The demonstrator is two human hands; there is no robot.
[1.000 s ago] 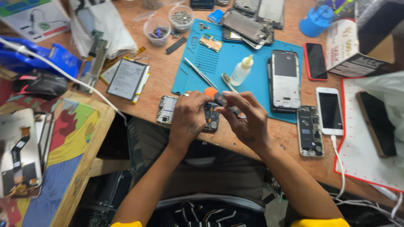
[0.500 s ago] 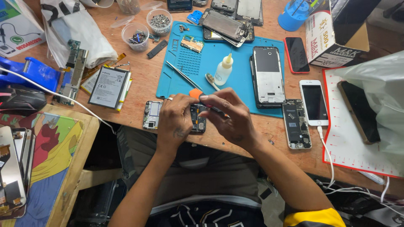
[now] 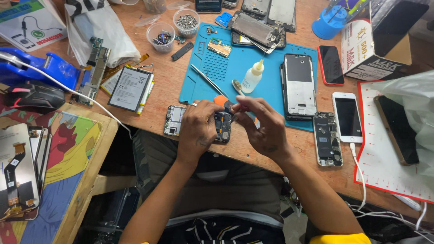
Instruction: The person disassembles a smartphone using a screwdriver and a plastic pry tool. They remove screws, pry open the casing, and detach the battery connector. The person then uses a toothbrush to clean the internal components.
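Observation:
My left hand (image 3: 198, 129) grips an opened phone body (image 3: 223, 127) at the near edge of the wooden table, its inner parts facing up. My right hand (image 3: 262, 125) pinches a thin tool with an orange and black handle (image 3: 224, 103), the tip over the top of that phone. Both hands sit at the front edge of the blue work mat (image 3: 235, 68). A small white glue bottle (image 3: 252, 77) and metal tweezers (image 3: 208, 80) lie on the mat just beyond my fingers.
A bare phone board (image 3: 173, 120) lies left of my left hand, a battery (image 3: 131, 88) further left. On the right are a phone frame (image 3: 299, 86), an open phone (image 3: 327, 139), a white phone (image 3: 348, 116) and a red phone (image 3: 331, 64). Screw cups (image 3: 186, 21) stand at the back.
The view has shifted a little, so the table sits slightly differently in frame. My hands stay together on the opened phone, with the tool still held over it.

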